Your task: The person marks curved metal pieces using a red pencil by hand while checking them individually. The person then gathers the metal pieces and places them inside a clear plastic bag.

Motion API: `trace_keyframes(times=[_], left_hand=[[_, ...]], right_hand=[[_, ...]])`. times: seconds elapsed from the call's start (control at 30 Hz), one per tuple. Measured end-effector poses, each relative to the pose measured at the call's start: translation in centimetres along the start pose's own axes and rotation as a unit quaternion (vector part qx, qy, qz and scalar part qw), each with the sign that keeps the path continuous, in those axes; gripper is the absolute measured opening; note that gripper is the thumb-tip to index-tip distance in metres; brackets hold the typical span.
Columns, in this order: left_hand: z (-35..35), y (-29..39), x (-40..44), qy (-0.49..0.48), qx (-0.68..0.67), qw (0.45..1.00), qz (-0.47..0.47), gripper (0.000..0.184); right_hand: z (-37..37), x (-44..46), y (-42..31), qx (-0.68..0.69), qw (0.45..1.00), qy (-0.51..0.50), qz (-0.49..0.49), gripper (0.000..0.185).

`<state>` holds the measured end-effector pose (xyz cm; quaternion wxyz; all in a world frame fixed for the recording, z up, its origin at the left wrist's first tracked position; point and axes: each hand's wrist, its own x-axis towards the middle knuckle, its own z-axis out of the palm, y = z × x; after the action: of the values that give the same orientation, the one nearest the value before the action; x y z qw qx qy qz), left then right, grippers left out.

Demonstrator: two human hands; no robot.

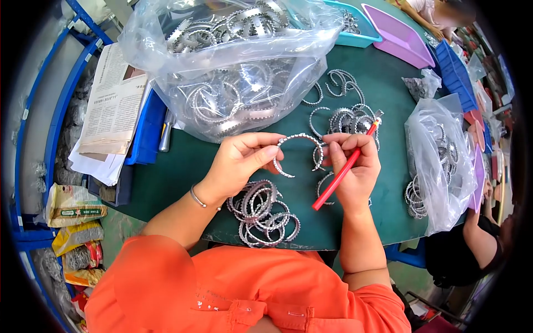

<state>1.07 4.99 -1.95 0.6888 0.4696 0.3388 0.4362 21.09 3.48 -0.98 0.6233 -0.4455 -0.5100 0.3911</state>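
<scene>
Bangle (pixel 300 136), silver and toothed, sits just beyond the left hand (pixel 244 158), whose thumb and fingertips are pinched closed on its left side, its gap facing the person's body. Across from it, the right hand (pixel 355 169) has thumb and forefinger bent near the bangle's other side, whether touching cannot be told, while its curled fingers grip a red stick (pixel 340 180) slanting across them. Both forearms reach forward over the green table (pixel 161 177), the wrists turned inward, with a bangle heap (pixel 256 202) between them and a clear bag (pixel 233 69) farther off
</scene>
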Motion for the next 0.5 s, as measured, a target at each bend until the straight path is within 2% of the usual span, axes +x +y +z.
trace_keyframes(times=[0.13,0.27,0.5], left_hand=[[0.09,-0.12,-0.02,-0.008,0.001,1.0,0.004,0.027],[0.18,-0.09,-0.01,0.007,-0.005,1.0,0.022,0.026],[0.21,-0.02,0.0,-0.002,0.012,0.999,0.041,0.028]], right_hand=[[-0.37,0.18,-0.21,0.011,1.0,0.006,-0.003,0.013],[-0.39,0.09,-0.02,0.015,0.999,-0.031,0.018,0.01],[-0.21,-0.06,-0.04,0.007,0.998,-0.057,0.017,0.012]])
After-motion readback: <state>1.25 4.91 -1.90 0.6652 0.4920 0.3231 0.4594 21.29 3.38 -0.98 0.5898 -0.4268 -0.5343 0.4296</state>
